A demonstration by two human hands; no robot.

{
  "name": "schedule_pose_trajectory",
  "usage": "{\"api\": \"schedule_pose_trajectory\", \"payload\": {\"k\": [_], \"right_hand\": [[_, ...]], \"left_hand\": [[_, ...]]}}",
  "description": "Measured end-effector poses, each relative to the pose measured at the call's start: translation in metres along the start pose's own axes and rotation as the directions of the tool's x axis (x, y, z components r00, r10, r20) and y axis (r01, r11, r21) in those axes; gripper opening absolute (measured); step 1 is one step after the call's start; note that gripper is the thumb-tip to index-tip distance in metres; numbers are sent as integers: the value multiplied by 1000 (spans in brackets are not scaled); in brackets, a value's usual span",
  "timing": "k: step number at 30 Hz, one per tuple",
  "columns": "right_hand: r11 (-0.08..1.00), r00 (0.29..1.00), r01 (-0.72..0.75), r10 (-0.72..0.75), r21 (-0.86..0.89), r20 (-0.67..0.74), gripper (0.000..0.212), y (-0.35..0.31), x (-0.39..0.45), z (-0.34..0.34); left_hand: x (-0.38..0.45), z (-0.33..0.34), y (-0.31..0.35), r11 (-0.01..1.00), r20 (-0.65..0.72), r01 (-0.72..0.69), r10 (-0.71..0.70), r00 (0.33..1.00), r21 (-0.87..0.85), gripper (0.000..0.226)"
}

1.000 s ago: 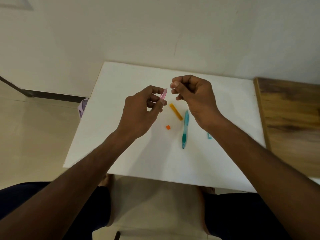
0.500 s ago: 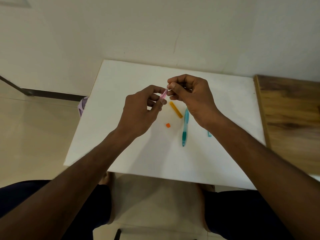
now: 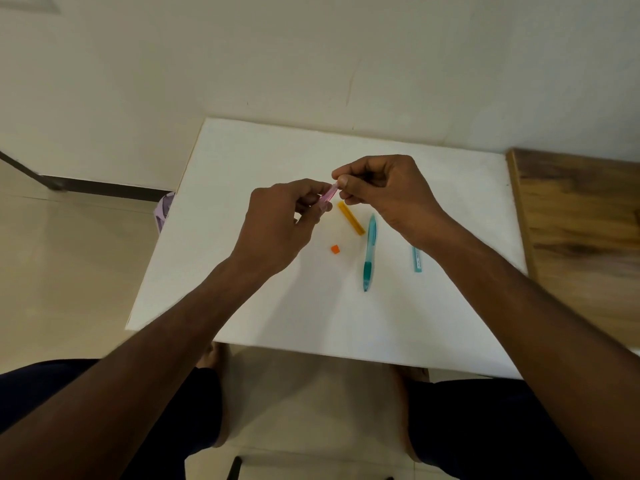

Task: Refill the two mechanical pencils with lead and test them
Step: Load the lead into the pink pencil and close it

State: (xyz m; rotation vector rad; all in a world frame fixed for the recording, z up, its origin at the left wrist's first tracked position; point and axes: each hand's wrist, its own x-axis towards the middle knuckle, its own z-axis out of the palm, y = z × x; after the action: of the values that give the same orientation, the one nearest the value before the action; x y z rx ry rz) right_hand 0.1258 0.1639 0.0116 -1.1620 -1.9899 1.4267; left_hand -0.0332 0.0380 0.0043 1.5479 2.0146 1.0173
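Two bare hands meet above the middle of the white rectangular table [image 3: 242, 161]. Left hand [image 3: 277, 226] has its fingers curled round a slim pink translucent mechanical pencil [image 3: 328, 197], which tilts up toward the right of the frame; most of its barrel is hidden inside the grip. Right hand [image 3: 384, 192] has its fingers curled, thumb and forefinger pinching at the upper end of the pink pencil; what exactly sits between those fingertips is too small to tell.

Just below the hands, a narrow yellow-orange plastic lead case [image 3: 351, 218] lies flat and slanted on the table. Its small orange square cap [image 3: 335, 249] lies apart from it, lower and to the left. Right of the case, a teal translucent mechanical pencil [image 3: 369, 252] lies nearly upright in the frame, tip toward the bottom. Further right, a pale blue plastic lead case [image 3: 417, 259] is partly hidden under the right forearm.

A brown wooden surface [image 3: 581, 237] adjoins the table at the right edge.
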Motion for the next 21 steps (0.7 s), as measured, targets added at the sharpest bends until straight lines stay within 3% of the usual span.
{"api": "schedule_pose_trajectory", "payload": {"k": [6, 11, 15, 17, 19, 21], "right_hand": [[1000, 1000, 3, -2, -5, 19, 13, 5, 0, 3], [996, 998, -27, 21, 90, 64, 17, 4, 0, 2], [997, 999, -37, 34, 69, 40, 23, 2, 0, 6], [997, 999, -30, 28, -65, -32, 28, 3, 1, 7], [949, 995, 60, -82, -311, -58, 20, 6, 1, 5], [836, 985, 175, -155, -520, 82, 10, 9, -3, 5]], "left_hand": [[2, 0, -3, 1000, 23, -17, 17, 1000, 5, 24], [1, -1, -5, 1000, 19, 1, -1, 1000, -14, 21], [2, 2, -7, 987, 63, 131, -125, 990, -98, 19], [3, 4, -10, 944, 71, 272, -263, 962, -187, 18], [2, 4, -15, 877, 68, 396, -393, 917, -273, 16], [3, 4, -20, 835, 54, 464, -470, 881, -294, 18]]}}
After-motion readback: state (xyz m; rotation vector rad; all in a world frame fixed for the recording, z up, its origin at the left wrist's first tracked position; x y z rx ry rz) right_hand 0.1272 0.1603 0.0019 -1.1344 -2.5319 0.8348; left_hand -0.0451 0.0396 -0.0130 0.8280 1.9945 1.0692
